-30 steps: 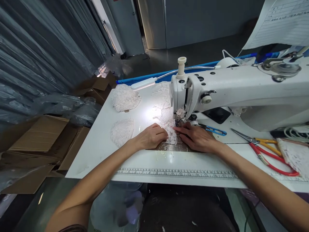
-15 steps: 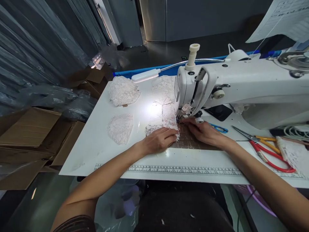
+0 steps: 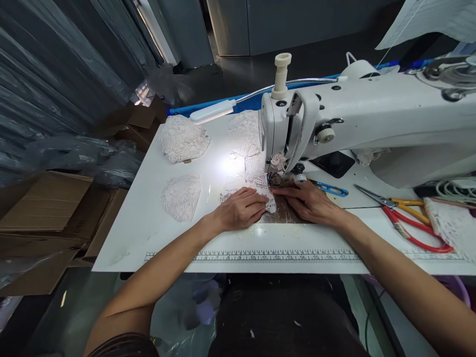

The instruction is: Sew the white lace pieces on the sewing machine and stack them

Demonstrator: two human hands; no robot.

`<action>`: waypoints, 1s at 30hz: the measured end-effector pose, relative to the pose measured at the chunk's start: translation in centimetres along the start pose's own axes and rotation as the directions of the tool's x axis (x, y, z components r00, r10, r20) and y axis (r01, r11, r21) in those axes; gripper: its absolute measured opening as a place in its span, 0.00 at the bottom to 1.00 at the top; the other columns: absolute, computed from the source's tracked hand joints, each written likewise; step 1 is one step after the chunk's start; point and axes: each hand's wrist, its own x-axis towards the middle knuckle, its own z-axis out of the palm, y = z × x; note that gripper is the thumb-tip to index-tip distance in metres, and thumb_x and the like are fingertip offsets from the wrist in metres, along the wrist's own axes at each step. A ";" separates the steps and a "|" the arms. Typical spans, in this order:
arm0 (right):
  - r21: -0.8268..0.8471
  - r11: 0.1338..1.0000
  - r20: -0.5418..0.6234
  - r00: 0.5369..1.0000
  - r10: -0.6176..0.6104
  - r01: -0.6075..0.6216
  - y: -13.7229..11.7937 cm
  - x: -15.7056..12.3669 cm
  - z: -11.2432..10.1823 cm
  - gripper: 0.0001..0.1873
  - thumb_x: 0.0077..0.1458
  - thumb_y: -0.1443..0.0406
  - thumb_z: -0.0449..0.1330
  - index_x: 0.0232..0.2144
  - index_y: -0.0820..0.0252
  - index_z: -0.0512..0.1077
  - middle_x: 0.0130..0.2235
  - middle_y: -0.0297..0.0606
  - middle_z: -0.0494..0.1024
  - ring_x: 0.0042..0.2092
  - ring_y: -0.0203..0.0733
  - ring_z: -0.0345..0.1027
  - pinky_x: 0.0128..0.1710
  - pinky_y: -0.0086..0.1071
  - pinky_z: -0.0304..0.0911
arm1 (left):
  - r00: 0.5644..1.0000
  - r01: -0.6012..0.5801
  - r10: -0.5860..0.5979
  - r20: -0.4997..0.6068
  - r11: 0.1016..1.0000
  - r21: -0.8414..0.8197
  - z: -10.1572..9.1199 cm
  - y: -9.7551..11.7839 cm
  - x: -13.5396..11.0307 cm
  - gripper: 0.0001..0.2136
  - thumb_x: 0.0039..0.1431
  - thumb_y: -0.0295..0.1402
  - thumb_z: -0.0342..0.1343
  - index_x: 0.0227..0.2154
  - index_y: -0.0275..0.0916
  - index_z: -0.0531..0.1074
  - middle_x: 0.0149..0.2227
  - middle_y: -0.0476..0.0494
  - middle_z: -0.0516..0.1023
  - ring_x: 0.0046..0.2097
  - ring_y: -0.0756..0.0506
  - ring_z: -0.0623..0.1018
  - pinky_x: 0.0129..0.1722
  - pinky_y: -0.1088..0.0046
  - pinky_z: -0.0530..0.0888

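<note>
White lace piece [image 3: 270,198] lies under the needle area of a white sewing machine [image 3: 284,129], on a brown plate [image 3: 290,213] set in the table. My left hand [image 3: 241,208] rests palm down on the lace, left of the presser foot [image 3: 273,179], fingers laid along it. Close to the foot on the right, my right hand [image 3: 308,202] has its fingertips at the lace's edge; its index finger points left and its thumb is hidden. More joined lace [image 3: 245,134] stretches behind the needle, brightly lit.
Two lace stacks [image 3: 182,139] [image 3: 182,197] lie at left. Blue thread snips [image 3: 332,189], red-handled scissors [image 3: 416,230] and yellow-handled scissors [image 3: 412,208] lie right of my right hand. A lamp [image 3: 212,111] hangs over the table's back; a ruler strip [image 3: 260,257] runs along the front. Cardboard boxes [image 3: 44,203] stand at left.
The view has shifted slightly. The lace by the foot has turned a little, more of its edge showing between my hands. My right hand's fingertips have moved slightly nearer the lace's edge.
</note>
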 end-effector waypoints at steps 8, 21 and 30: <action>-0.124 0.991 0.062 0.998 -0.033 0.041 -0.2 0.1 0.2 0.20 0.64 0.63 0.50 0.55 0.45 0.71 0.43 0.45 0.70 0.42 0.48 0.64 0.40 0.41 0.62 | 0.999 -0.035 0.034 -0.013 0.998 -0.060 -0.1 0.1 0.2 0.04 0.62 0.25 0.56 0.39 0.34 0.72 0.41 0.42 0.80 0.41 0.47 0.80 0.44 0.64 0.78; -0.056 0.997 0.049 0.998 -0.040 0.043 -0.1 -0.1 0.5 0.20 0.63 0.64 0.51 0.55 0.45 0.71 0.46 0.45 0.71 0.47 0.50 0.64 0.43 0.43 0.64 | 0.999 -0.023 0.026 0.044 0.996 -0.081 -0.2 0.1 0.2 0.03 0.63 0.26 0.55 0.39 0.35 0.72 0.43 0.40 0.80 0.41 0.47 0.80 0.40 0.65 0.79; 0.238 0.966 -0.185 0.972 0.148 -0.102 0.4 0.0 -1.9 0.18 0.58 0.68 0.52 0.47 0.55 0.76 0.41 0.42 0.74 0.42 0.45 0.69 0.43 0.39 0.66 | 0.992 -0.077 0.078 0.103 0.997 -0.013 -0.1 0.2 0.3 0.07 0.66 0.23 0.48 0.36 0.36 0.70 0.46 0.40 0.79 0.41 0.47 0.79 0.42 0.65 0.79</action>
